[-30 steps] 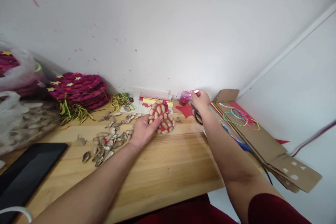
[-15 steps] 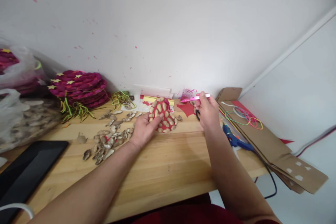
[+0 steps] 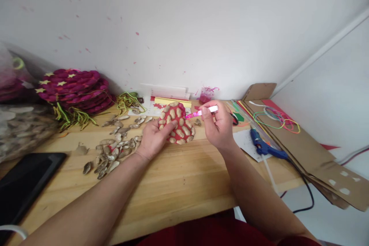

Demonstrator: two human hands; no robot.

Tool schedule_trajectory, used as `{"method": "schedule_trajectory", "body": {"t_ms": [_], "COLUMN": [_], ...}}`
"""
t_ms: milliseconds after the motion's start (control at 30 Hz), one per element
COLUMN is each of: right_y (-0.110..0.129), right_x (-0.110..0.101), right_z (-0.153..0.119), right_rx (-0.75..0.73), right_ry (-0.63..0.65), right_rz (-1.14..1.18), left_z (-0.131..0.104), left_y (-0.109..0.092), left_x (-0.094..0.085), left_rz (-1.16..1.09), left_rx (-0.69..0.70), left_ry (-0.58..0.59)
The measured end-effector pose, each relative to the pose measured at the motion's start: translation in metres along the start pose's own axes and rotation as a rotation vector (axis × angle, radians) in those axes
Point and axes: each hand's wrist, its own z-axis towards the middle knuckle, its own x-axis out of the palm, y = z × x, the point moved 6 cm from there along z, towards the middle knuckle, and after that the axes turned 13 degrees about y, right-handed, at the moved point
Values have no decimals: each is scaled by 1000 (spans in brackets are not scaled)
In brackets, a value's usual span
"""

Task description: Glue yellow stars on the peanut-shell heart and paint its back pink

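My left hand (image 3: 154,138) grips a red piece (image 3: 180,123) covered with peanut shells, thumb on its face. Some shells at its upper right edge are magenta. In my right hand (image 3: 218,125) is a white brush (image 3: 212,109) with a pink, wet-looking end, whose tip is at the right edge of the shelled piece. A cup of pink paint (image 3: 206,95) stands by the wall behind. Loose peanut shells (image 3: 111,153) lie to the left of my left hand.
A stack of magenta pieces with stars (image 3: 77,90) and a bag of shells (image 3: 25,130) are at the left, above a black tablet (image 3: 29,184). A blue glue gun (image 3: 263,146), coloured cords (image 3: 273,117) and cardboard (image 3: 305,150) lie at the right.
My right hand has moved left and down, bringing the brush from near the paint cup to the shelled piece. The view has shifted slightly.
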Motion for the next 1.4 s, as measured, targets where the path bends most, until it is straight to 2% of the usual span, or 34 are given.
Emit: {"method": "schedule_trajectory", "body": {"t_ms": [467, 800, 1400], "right_y": [1, 2, 8], "right_x": [3, 3, 2], "right_z": [0, 0, 2], "right_rx": [4, -6, -49], "right_ry": [49, 44, 83], "right_rz": [-24, -48, -63], "left_z": [-2, -4, -5], "left_y": [-1, -5, -8], "left_x": [3, 4, 4], "left_rz": [-132, -11, -16], "left_rx": [-9, 14, 28], "left_ry": [2, 22, 28]}}
